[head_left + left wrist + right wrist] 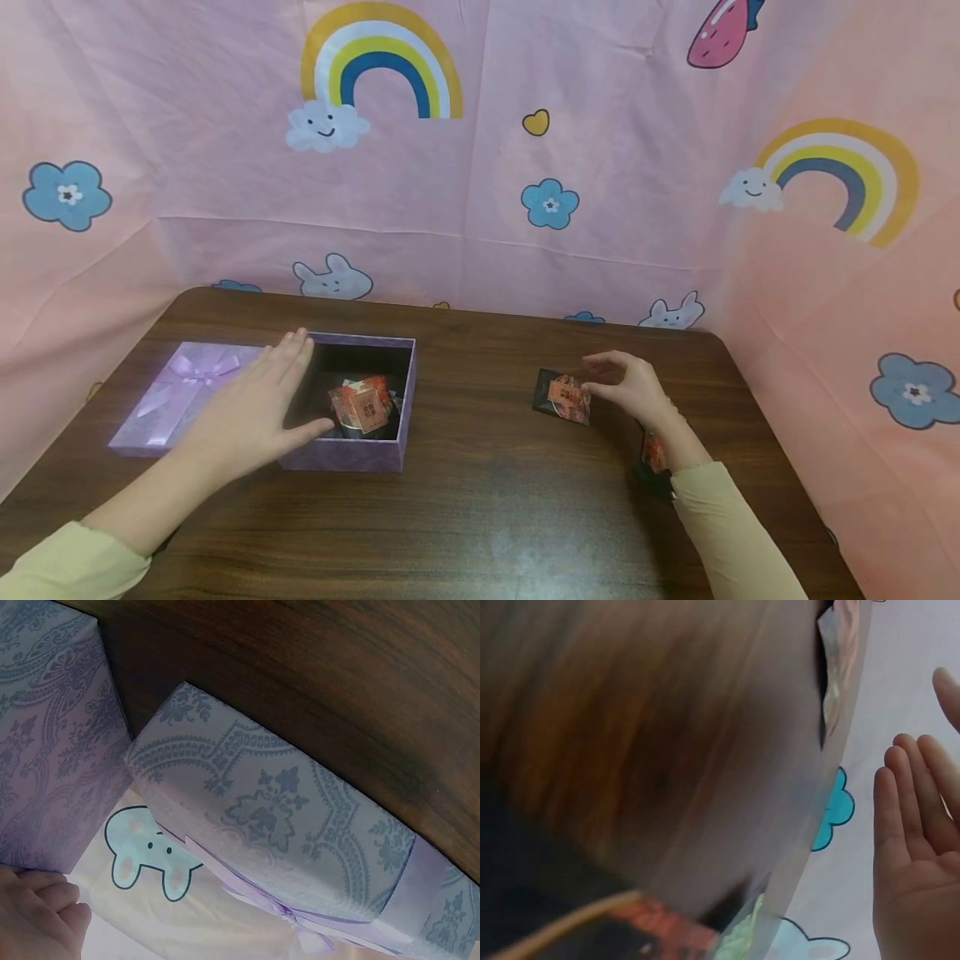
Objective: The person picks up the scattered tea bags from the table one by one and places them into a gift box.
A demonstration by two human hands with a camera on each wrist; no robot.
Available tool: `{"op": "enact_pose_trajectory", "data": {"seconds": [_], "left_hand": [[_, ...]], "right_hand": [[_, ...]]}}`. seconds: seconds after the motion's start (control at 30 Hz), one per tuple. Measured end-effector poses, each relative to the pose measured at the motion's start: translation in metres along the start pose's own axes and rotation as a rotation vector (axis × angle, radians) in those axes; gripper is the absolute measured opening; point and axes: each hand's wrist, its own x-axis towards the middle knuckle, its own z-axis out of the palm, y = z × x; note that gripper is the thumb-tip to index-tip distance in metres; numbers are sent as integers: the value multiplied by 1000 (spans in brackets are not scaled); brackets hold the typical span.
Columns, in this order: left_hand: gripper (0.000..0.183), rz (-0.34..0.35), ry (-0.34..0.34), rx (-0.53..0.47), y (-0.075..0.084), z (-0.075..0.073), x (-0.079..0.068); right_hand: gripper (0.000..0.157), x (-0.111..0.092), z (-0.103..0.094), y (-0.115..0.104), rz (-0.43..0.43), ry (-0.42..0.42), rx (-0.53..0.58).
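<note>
My left hand (pixel 251 408) rests along the left side of a purple open-topped box (pixel 345 456), fingers straight and thumb over its front rim. Several red and black packets (pixel 367 408) lie inside the box. In the left wrist view, the fingers (pixel 56 900) lie against the box's patterned side. My right hand (pixel 630 387) is over the right edge of a flat black and red packet (pixel 555 396) on the table. The right wrist view shows that hand's fingers (pixel 907 817) extended, thumb apart, with nothing between them. Another packet (pixel 652 450) lies under the right wrist.
A purple lid with a ribbon bow (pixel 161 404) lies left of the box, partly hidden by my left hand. Everything stands on a dark wooden table (pixel 480 500). Pink cloth with cartoon prints (pixel 600 167) hangs behind and on both sides.
</note>
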Motion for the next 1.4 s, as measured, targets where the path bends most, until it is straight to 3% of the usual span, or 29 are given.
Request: {"op": "enact_pose_trajectory", "data": {"seconds": [0.5,0.83,1.17,1.4], "left_hand": [[113,10,14,12,1,0,1],[113,12,14,7,1,0,1],[112,5,15,-9,2,-2,-1],[112,4,10,-6,1,-1,-1]], "right_hand": [[50,1,2,21,33,-92,14],[61,3,6,31,3,-146,10],[70,7,9,29,-66,-174,-101],[67,8,10,27,-56,-192,-142]]}}
